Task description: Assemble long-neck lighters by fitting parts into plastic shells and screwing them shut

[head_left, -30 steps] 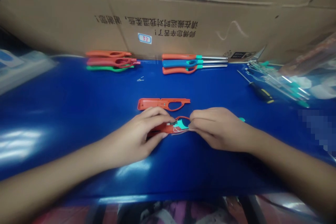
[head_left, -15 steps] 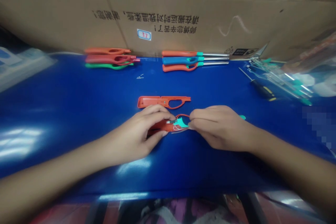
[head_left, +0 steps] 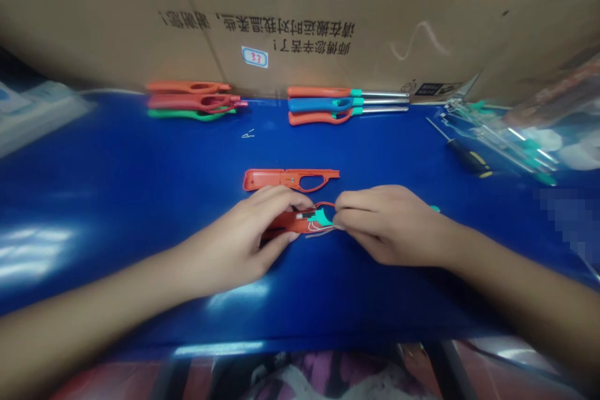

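An orange lighter half-shell (head_left: 294, 223) with a teal trigger part and thin wires lies on the blue table (head_left: 117, 200) in front of me. My left hand (head_left: 244, 237) is closed on its left end, fingers curled over it. From the right, my right hand (head_left: 389, 222) pinches its other end beside the teal part. A teal tip shows behind my right hand. A second, empty orange half-shell (head_left: 290, 179) lies just behind the two hands, untouched.
At the back lie two rows of lighters: handle shells (head_left: 190, 100) on the left, finished lighters (head_left: 342, 105) with metal tubes in the middle. A screwdriver (head_left: 464, 156) and bagged parts (head_left: 510, 144) are at the right. Cardboard boxes (head_left: 300, 19) wall the far edge.
Both hands stay on the orange half-shell. My right hand's fingers have shifted slightly left toward the teal part. The view has tilted a little.
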`<state>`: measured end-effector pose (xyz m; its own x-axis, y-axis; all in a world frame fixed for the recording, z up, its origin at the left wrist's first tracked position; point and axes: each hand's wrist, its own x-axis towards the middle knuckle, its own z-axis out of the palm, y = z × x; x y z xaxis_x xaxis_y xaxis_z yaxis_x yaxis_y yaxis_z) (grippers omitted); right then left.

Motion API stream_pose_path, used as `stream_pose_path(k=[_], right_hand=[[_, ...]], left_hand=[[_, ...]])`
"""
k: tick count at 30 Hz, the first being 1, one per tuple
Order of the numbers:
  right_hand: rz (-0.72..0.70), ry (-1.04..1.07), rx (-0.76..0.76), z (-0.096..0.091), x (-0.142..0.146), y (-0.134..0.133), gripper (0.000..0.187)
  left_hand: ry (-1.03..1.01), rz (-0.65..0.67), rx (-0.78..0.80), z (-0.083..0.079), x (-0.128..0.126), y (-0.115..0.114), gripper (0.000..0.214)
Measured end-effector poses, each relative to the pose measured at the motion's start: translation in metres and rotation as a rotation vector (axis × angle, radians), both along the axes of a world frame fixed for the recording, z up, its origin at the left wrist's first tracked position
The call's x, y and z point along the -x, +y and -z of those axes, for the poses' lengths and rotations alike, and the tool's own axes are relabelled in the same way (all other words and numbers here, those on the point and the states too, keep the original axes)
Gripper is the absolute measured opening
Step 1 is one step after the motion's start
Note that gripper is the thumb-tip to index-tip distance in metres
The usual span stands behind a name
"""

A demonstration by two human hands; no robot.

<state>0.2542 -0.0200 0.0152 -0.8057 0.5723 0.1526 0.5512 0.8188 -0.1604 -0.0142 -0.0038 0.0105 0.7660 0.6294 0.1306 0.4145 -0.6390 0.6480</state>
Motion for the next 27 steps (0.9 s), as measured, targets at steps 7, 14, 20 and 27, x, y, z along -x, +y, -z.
stream_pose_path(k=[7, 14, 20, 27], right_hand=[[-0.013, -0.035, -0.111, -0.005, 0.002, -0.002, 0.031], [0.042, 0.060, -0.048, -0.006, -0.001, -0.003, 0.029], [0.039, 0.054, -0.059, -0.005, -0.004, -0.002, 0.025], [0.294, 0.201, -0.101, -0.007, -0.020, 0.012, 0.018]], left_hand=[[0.115, 0.115, -0.171, -0.002, 0.000, -0.003, 0.043], [0.299, 0.138, -0.402, 0.000, 0.000, -0.008, 0.054], [0.314, 0.144, -0.439, -0.001, -0.001, -0.008, 0.052], [0.277, 0.122, -0.444, 0.004, 0.005, -0.002, 0.056]])
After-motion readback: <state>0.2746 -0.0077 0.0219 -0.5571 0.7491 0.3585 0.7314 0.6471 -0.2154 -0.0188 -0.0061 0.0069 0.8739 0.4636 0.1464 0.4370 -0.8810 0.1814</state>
